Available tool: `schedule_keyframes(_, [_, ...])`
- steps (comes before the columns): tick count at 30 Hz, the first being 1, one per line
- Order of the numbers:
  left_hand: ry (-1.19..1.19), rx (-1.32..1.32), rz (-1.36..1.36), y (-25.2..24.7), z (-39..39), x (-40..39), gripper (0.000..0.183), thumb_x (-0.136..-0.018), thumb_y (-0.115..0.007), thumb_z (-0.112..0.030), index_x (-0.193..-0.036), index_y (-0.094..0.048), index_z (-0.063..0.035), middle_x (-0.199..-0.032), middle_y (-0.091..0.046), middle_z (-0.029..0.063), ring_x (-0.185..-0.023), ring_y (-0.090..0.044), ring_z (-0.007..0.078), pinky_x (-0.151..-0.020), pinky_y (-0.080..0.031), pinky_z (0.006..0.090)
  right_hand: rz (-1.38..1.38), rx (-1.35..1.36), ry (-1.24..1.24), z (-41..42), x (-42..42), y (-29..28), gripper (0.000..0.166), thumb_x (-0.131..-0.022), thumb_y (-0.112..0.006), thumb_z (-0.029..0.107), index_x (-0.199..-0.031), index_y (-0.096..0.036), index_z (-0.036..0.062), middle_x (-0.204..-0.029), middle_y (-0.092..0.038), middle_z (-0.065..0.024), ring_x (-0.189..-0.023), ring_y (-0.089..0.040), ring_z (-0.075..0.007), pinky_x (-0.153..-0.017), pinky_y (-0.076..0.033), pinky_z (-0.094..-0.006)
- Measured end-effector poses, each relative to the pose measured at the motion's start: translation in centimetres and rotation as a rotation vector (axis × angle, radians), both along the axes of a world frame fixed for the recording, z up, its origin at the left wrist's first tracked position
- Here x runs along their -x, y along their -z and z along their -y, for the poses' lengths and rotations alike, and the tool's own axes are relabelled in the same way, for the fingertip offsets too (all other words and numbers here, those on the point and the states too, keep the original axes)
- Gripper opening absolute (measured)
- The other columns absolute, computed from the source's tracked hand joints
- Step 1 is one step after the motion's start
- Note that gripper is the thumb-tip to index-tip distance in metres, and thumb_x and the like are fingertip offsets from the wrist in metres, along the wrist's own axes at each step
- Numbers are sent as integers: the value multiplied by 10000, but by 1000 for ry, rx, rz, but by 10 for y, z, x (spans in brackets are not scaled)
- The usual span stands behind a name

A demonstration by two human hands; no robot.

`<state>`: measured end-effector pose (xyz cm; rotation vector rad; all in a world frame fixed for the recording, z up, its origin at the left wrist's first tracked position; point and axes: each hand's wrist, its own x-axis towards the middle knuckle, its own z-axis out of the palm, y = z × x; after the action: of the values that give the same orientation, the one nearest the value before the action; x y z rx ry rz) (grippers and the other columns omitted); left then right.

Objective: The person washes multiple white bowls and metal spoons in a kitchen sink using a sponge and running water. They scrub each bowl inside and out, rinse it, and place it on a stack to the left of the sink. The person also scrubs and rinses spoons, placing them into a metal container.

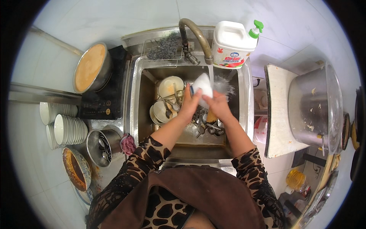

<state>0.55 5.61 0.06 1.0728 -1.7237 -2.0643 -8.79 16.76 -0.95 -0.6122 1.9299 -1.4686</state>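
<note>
Under the running metal faucet (197,31), I hold a white bowl (202,81) tilted on its side. My left hand (190,103) grips its near left part, thumb across the white surface. On the right, my right hand (219,106) has its thumb against the same bowl; its other fingers are partly hidden. Just below that hand shows a tan piece (212,116), perhaps a sponge; I cannot tell whether the hand holds it. Several spoons (201,128) lie beneath on the sink floor. Used white bowls (168,84) with more spoons sit at the left in the steel sink (183,151).
A detergent jug (231,45) with a green pump stands behind the sink. Left are an induction cooker (97,107) with a full metal basin (91,68), stacked bowls (71,130), and a metal pot (100,147). A large steel pot (308,106) stands right on a board (276,114).
</note>
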Motion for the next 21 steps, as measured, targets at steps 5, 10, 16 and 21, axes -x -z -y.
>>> schedule_keyframes(5, [-81, -1, -52, 11, 13, -10, 623, -793, -543, -243, -1338, -370, 5, -1188, -512, 171, -1123, -491, 266, -973, -378, 388, -442, 17, -233, 12, -56, -8, 386, -736, -581, -13, -1111, -586, 75, -1143, -569, -207, -1026, -576, -347, -868, -469, -431])
schedule_keyframes(10, [206, -437, 164, 16, 66, -33, 476, -753, -499, -157, -1213, -494, -34, -1025, -581, 124, -979, -573, 230, -775, -500, 356, -1001, -35, -510, -9, -15, 17, 537, -663, -600, -16, -1181, -585, 126, -1300, -509, -112, -1260, -429, -297, -1084, -311, -434])
schedule_keyframes(16, [-94, 108, -42, 20, 22, -21, 561, -746, -463, -135, -1293, -439, -13, -1119, -556, 131, -982, -564, 273, -875, -443, 332, -356, 21, -244, 24, -68, 17, 428, -767, -580, -11, -1189, -554, 61, -1252, -544, -125, -1157, -509, -342, -966, -422, -383])
schedule_keyframes(21, [56, -467, 59, 44, 69, -41, 498, -767, -451, -142, -1248, -460, -15, -1148, -538, 131, -1015, -567, 221, -768, -502, 388, -1019, -7, -466, -5, -19, 19, 499, -680, -571, -45, -1152, -590, 115, -1270, -529, -102, -1223, -462, -310, -1044, -350, -443])
